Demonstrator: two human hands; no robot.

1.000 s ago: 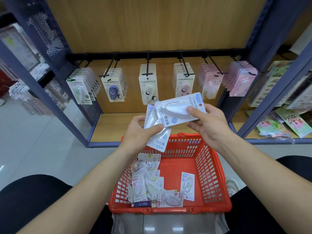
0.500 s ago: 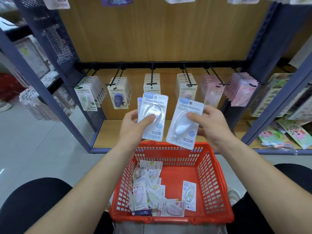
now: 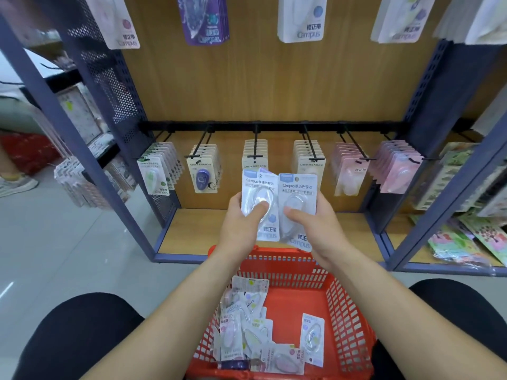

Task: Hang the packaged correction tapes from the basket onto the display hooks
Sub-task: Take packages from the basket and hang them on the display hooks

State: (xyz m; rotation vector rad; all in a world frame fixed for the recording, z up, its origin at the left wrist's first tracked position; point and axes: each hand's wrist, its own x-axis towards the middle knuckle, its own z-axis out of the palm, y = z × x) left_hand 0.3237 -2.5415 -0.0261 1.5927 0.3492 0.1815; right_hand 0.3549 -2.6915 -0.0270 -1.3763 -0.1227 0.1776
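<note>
At frame centre, the left hand (image 3: 241,229) pinches a small stack of packaged correction tapes (image 3: 259,207), thumb on front; the right hand (image 3: 315,229) pinches a single pack (image 3: 297,204) beside it. Below lies the red basket (image 3: 348,319) with more packs (image 3: 247,325); behind, display hooks (image 3: 310,146) carry hanging packs.

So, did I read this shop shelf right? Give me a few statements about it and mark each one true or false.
1. The left hand and the right hand each grip packaged tape, held upright. True.
2. The basket is blue. False: it is red.
3. The basket is empty. False: loose packs lie inside it.
4. The lower hooks already carry hanging packs. True.
</note>
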